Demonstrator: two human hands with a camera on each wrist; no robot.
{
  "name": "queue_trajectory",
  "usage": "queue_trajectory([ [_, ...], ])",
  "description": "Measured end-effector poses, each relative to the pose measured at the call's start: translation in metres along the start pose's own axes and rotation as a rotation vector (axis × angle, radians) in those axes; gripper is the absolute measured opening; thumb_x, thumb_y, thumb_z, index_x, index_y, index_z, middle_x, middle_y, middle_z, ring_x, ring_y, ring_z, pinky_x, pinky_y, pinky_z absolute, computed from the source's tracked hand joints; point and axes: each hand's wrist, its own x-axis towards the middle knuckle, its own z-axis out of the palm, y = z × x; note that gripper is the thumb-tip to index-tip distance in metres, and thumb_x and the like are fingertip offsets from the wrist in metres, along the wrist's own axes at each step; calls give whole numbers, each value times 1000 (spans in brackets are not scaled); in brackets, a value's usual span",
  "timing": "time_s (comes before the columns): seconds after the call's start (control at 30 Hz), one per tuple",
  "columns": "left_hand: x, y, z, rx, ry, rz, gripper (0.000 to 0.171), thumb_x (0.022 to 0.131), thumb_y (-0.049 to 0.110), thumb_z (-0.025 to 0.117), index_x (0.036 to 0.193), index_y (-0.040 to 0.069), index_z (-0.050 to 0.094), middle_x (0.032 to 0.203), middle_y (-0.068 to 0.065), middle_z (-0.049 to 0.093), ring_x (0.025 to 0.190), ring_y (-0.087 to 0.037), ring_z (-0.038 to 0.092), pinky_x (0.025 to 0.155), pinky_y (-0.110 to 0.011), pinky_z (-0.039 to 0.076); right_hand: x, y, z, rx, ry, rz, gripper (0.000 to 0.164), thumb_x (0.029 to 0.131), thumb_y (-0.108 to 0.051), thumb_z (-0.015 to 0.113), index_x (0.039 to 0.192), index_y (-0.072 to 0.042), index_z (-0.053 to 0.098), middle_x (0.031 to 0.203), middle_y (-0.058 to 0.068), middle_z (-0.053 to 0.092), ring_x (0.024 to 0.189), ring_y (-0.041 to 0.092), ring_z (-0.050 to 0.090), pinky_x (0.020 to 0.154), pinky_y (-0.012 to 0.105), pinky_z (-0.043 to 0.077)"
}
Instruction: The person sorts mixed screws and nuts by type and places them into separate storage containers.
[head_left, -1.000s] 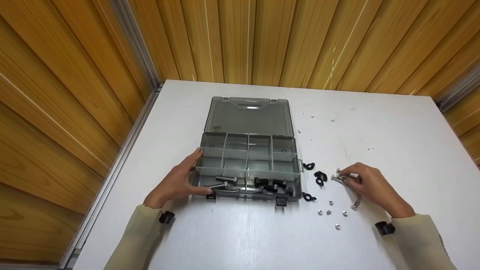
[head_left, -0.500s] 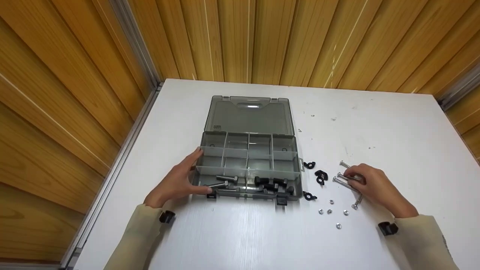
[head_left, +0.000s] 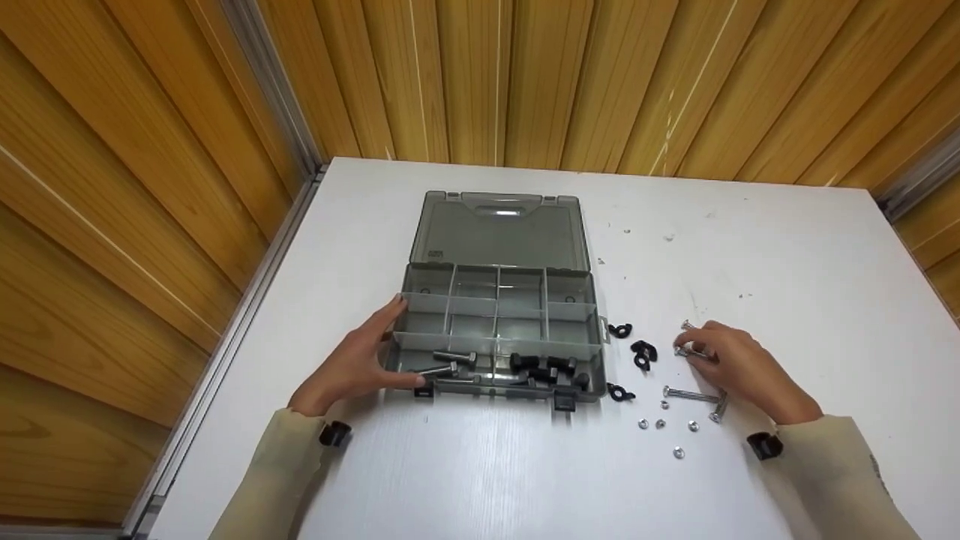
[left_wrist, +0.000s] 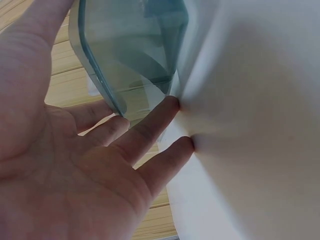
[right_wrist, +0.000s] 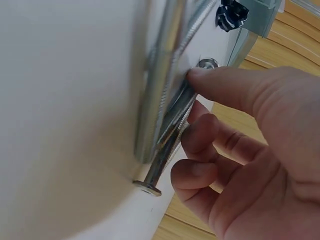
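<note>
An open grey clear plastic organizer box (head_left: 471,326) lies on the table. Silver bolts (head_left: 454,358) and black bolts (head_left: 541,370) occupy its two front compartments. At the box's left front corner, my left hand (head_left: 349,367) rests with its thumb on the front edge; in the left wrist view its fingers (left_wrist: 150,127) are fairly straight and touch the box side and tabletop. My right hand (head_left: 750,367) pinches a long silver bolt (right_wrist: 182,102) between thumb and fingers. Other long bolts (head_left: 690,394) lie beside and under that hand, partly hidden by it.
Black wing nuts (head_left: 643,352) lie right of the box. Several small silver nuts (head_left: 661,424) are scattered closer to me. The box lid (head_left: 501,231) is folded back flat. Wood-patterned panels (head_left: 547,82) stand behind the table (head_left: 465,480).
One long bolt now lies lower, nearer the small nuts, apart from the others. My right hand has shifted slightly and its fingertips have come to a bolt's head end. The left hand stays put.
</note>
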Motion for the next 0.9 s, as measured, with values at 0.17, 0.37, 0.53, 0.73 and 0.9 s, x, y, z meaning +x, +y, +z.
queue_trajectory([
  [0.17, -1, -1, 0, -8, 1, 8, 128, 71, 52, 92, 167, 24, 12, 172, 2, 9, 148, -34, 36, 115, -50, 39, 7, -5, -2, -17, -1, -19, 11, 91, -1, 72, 99, -7, 76, 103, 9, 71, 84, 22, 61, 73, 40, 50],
  [0.37, -1, -3, 0, -15, 7, 32, 128, 71, 52, 92, 167, 22, 13, 172, -1, 11, 147, -35, 38, 115, -51, 39, 9, -9, -5, -3, -13, -5, 8, 91, 0, 69, 97, -3, 73, 99, 10, 71, 81, 21, 61, 69, 34, 52],
  [0.53, 0, -3, 1, -18, 10, 33, 129, 70, 53, 93, 167, 22, 15, 172, -1, 13, 145, -35, 41, 114, -51, 42, 8, -14, -7, 37, -34, 1, 11, 92, 1, 65, 100, -5, 71, 90, 4, 69, 75, 16, 59, 63, 28, 49],
  [0.73, 0, -3, 1, -19, 6, 31, 128, 70, 54, 92, 167, 22, 14, 172, 0, 11, 148, -34, 37, 116, -52, 38, -8, -13, -12, 22, -60, -70, 20, 90, 3, 71, 106, -9, 74, 96, 3, 70, 79, 13, 59, 66, 28, 52],
  [0.9, -1, -2, 0, -18, 6, 30, 129, 69, 54, 93, 167, 22, 14, 172, 1, 11, 149, -32, 34, 116, -53, 37, -19, 1, -21, 4, 24, -56, 26, 85, 5, 76, 109, -7, 74, 102, 12, 65, 74, 16, 54, 59, 25, 48],
])
